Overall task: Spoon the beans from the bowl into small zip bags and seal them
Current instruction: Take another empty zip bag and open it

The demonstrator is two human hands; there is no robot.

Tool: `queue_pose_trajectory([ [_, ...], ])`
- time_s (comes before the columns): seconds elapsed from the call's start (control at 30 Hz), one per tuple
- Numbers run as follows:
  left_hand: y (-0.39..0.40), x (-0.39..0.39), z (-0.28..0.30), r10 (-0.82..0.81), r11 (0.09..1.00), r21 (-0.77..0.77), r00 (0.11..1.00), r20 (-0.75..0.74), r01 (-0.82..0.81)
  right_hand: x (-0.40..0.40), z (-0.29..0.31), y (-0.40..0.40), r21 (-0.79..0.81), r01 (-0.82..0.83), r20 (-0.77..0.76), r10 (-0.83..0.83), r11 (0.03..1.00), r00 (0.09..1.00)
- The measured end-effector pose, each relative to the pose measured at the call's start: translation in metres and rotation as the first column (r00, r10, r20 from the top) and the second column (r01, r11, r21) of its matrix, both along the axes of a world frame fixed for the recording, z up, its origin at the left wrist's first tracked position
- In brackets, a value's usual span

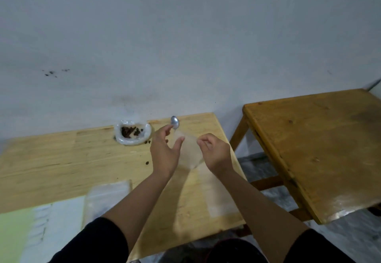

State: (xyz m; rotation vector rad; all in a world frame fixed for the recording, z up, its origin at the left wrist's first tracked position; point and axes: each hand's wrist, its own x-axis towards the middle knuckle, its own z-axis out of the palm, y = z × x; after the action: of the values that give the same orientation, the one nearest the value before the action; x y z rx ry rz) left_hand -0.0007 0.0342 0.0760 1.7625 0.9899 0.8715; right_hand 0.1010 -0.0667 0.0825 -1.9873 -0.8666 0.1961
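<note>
A small clear zip bag (190, 152) hangs above the light wooden table (61, 159), between my two hands. My right hand (215, 153) pinches the bag's right upper edge with curled fingers. My left hand (165, 151) is spread, with straight fingers and its thumb against the bag's left upper edge. A white bowl (123, 139) lined with plastic holds dark beans (128, 131) at the table's far edge. The metal spoon (174, 122) lies just right of the bowl, beyond my left fingertips. The bag looks empty.
A stack of clear zip bags (107, 198) lies near the table's front left, and another flat bag (218, 196) lies at the front right. A few loose beans (147, 162) are scattered on the table. A darker wooden table (319, 149) stands to the right across a gap.
</note>
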Motion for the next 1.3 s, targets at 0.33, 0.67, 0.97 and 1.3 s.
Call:
queue_pose_trajectory([
  [0.33, 0.048, -0.073, 0.03, 0.09, 0.988, -0.137, 0.984, 0.153, -0.069, -0.071, 0.046, 0.077, 0.283, -0.18, -0.686, 0.33, 0.942, 0.649],
  [0.67, 0.109, -0.118, 0.036, 0.06, 0.966, -0.257, 0.972, 0.227, 0.001, -0.119, 0.05, 0.138, 0.214, -0.266, -0.525, 0.34, 0.94, 0.78],
  [0.97, 0.132, -0.138, 0.036, -0.003, 0.954, -0.294, 0.98, 0.201, 0.064, -0.148, 0.033, 0.162, 0.064, -0.134, -0.225, 0.145, 0.989, 0.963],
  [1.3, 0.123, -0.127, 0.048, -0.001, 0.984, -0.177, 0.994, 0.114, 0.021, -0.139, 0.041, 0.154, 0.005, -0.209, 0.054, 0.209, 0.978, 0.976],
])
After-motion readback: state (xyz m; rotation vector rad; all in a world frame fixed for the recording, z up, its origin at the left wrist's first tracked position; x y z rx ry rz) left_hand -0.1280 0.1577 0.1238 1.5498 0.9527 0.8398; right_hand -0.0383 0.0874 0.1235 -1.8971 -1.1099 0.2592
